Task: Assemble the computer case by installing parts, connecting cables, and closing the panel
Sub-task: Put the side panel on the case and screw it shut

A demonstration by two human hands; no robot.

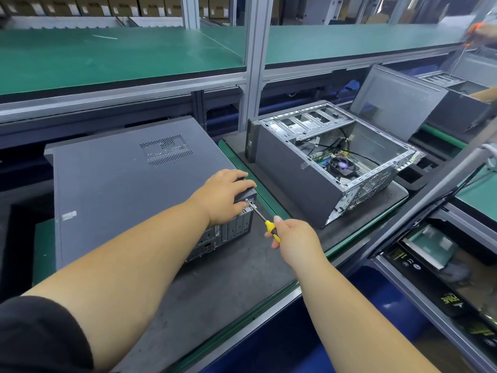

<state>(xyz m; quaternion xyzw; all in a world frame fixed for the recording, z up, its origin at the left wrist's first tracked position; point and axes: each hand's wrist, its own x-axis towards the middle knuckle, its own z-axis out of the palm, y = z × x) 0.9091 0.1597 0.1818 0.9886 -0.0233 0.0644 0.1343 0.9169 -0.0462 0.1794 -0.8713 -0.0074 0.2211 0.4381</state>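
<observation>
My right hand (291, 235) grasps the screwdriver (265, 220), tip at ten o'clock on the case (121, 184) corner screw. My left hand (224, 195) grips that corner. I should push straight and turn slowly.

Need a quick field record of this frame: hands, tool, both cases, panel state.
left hand: rests on the rear top corner of the closed case, fingers curled over the edge
right hand: grips the screwdriver
screwdriver: yellow and black handle, tip at the rear corner of the closed case
closed case: lying flat, vented side panel on
open case: to the right, no panel, fan and cables visible
loose panel: leaning behind the open case
</observation>
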